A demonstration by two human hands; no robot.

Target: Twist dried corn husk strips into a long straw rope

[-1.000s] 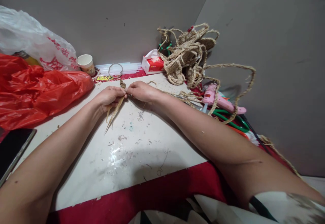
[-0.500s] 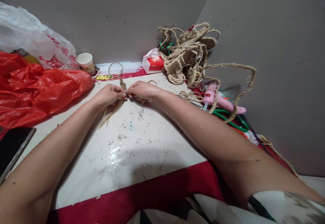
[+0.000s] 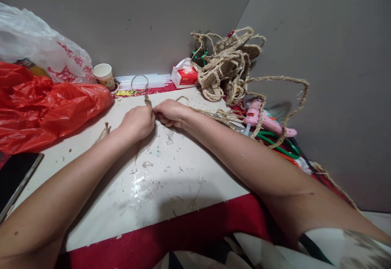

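A short braided straw cord [image 3: 148, 100] pokes out at the far side of my two hands, which meet over the white board [image 3: 183, 167]. My left hand [image 3: 140, 120] is closed on the cord, its back turned up and its fingertips hidden. Against it, my right hand [image 3: 169, 111] pinches the same cord with thumb and forefinger, the other fingers curled under. A thin loose strand [image 3: 137, 153] hangs below my left hand. Beside my left forearm lies a bit of dry straw [image 3: 105, 130].
A big heap of braided rope [image 3: 224, 69] stands at the back right, near a pink glue gun [image 3: 265, 120] and tissue pack [image 3: 185, 75]. Along the back are a paper cup [image 3: 104, 75], glue sticks [image 3: 159, 80] and a ring [image 3: 139, 83]. Red plastic bag [image 3: 51, 106] and phone [image 3: 18, 175] lie left.
My left hand has rolled over, so its back now faces up and covers the straw ends that showed below it. My right hand stays almost in place.
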